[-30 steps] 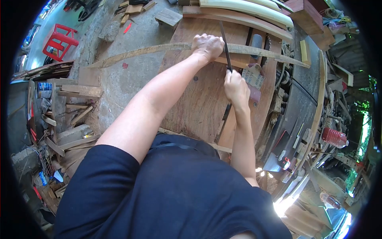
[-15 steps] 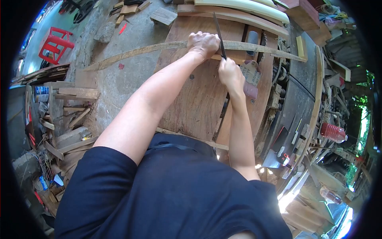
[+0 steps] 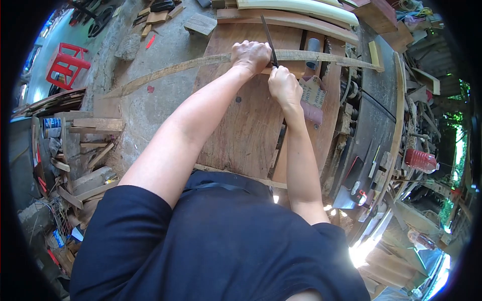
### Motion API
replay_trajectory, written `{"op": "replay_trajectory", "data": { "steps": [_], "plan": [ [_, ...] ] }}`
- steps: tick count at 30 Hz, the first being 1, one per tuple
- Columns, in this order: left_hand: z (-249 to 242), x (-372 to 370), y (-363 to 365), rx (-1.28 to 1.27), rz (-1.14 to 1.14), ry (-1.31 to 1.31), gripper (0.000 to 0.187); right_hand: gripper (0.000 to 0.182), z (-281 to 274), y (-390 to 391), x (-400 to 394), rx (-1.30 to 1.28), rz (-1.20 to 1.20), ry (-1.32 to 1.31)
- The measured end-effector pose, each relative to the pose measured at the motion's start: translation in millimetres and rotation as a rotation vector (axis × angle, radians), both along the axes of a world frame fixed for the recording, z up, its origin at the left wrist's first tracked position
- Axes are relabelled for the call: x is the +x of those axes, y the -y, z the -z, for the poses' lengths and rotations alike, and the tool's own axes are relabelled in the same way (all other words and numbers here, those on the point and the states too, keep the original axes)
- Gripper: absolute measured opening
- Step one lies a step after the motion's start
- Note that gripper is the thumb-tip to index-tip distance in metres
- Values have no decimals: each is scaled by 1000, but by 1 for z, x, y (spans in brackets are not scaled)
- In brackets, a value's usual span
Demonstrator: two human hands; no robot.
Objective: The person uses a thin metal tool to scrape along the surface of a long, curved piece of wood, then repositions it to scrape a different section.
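A long, curved wooden strip [image 3: 175, 68] lies crosswise over the wooden workbench [image 3: 241, 135]. My left hand [image 3: 250, 55] is closed over the middle of this strip, knuckles up. Just to its right, my right hand [image 3: 285, 86] is wrapped round the near end of a dark, narrow file [image 3: 268, 36]. The file's blade crosses the strip right beside my left hand and points away from me, tapering toward its tip. Most of its handle is hidden in my fist. A worn sheet of sandpaper [image 3: 312, 103] with print on its back lies right of my right hand.
Curved timber pieces [image 3: 296, 22] are stacked at the bench's far end. A grey cylinder [image 3: 312, 50] sits in a bench opening behind the strip. Wood scraps [image 3: 98, 124] are piled at left, near a red stool [image 3: 68, 65]. A red-capped tool [image 3: 359, 196] lies at right.
My right hand has moved slightly forward, bringing the near end of the file closer to the strip. My left hand stays on the strip. The whole view has shifted a little.
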State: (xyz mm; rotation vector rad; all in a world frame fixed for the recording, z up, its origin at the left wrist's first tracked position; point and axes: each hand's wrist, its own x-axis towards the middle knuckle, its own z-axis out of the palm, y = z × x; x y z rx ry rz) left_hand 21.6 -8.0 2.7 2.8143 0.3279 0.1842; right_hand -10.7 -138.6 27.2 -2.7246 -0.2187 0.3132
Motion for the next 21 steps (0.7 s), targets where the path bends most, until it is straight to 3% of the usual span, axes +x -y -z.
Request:
{"op": "replay_trajectory", "data": {
  "steps": [8,12,21],
  "plan": [
    [-2,2,-2,2,43,-33,49,43,-10,22,-34,10,5,-44],
    [5,4,-7,64,111,-13,48,43,-4,-1,-7,11,10,-21],
    [-3,-24,-35,36,-44,-29,51,42,-9,-29,-29,82,-45,-39]
  ]
}}
